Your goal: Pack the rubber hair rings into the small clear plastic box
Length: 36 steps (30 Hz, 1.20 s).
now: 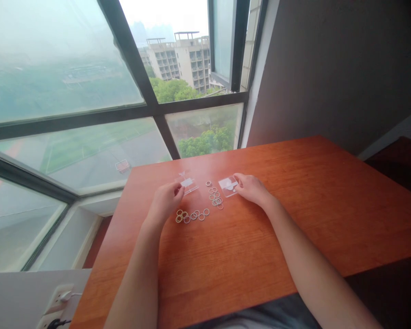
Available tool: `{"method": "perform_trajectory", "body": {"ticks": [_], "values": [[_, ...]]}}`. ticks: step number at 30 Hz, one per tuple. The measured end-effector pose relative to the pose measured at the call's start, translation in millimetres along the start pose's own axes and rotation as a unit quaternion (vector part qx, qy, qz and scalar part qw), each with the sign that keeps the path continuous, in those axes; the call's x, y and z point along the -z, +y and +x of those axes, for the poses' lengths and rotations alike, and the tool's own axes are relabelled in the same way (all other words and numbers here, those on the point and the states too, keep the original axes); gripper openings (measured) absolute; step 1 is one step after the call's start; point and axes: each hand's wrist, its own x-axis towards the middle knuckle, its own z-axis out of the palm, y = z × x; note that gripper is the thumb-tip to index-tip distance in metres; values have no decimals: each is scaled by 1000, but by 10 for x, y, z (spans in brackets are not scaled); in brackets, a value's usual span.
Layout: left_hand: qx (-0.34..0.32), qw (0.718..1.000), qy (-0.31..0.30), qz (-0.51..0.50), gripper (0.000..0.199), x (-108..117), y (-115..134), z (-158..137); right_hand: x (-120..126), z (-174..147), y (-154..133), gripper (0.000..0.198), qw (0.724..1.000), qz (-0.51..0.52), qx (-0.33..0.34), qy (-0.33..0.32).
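Note:
My left hand (167, 199) is closed, its thumb and fingers pinched at the near-left edge of a small clear plastic piece (191, 186) with a white patch on it. On the other side, the fingers of my right hand (253, 188) close on the right edge of a second clear, square plastic piece (228, 186), which also shows a whitish patch. Several silvery rings (215, 195) lie in a column between the two pieces. Closer to me, a row of several rings (194, 215) runs sideways, the leftmost ones gold-coloured. Some of the rings overlap.
The reddish-brown wooden table (226, 269) stands against large dark-framed windows (154, 107). A grey wall (311, 68) rises behind its right side. At the lower left, a white plug (66, 297) sits in a wall socket beside the table edge.

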Motion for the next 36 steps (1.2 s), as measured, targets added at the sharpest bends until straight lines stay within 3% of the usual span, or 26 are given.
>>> {"method": "perform_trajectory", "body": {"ticks": [4, 8, 11, 13, 15, 18, 22, 26, 30, 32, 36], "values": [[35, 999, 8, 1, 31, -74, -127, 57, -35, 25, -8, 23, 1000, -11, -27, 3], [-2, 1000, -13, 4, 33, -186, -116, 95, -31, 20, -58, 25, 999, -28, -42, -13], [-29, 999, -17, -21, 33, -220, -77, 98, -46, 0, -185, 30, 999, -24, -40, 28], [-42, 997, -25, -52, 34, -186, -54, 78, -79, -17, -317, 34, 998, -17, 2, 68], [-45, 996, -32, -63, 38, -100, -40, 39, -133, -32, -454, 35, 996, -12, 57, 68], [-18, 1000, -24, -1, 33, 92, -50, -43, -239, -46, -592, 36, 989, -10, 134, 65], [79, 986, -123, 77, 30, 283, -99, -143, -331, -48, -612, 37, 981, -17, 176, 78], [102, 971, -208, 53, 25, 265, -52, -189, -262, -74, -585, 29, 982, -12, 168, 83], [58, 972, -225, 36, 12, 130, 174, -217, -138, -166, -602, 24, 983, -33, 176, 48], [20, 978, -203, 29, 7, 50, 317, -235, -97, -225, -622, 22, 982, -27, 188, 13], [-50, 975, -213, -45, 8, -105, 523, -264, -36, -302, -658, 24, 979, -5, 199, -52]]}}
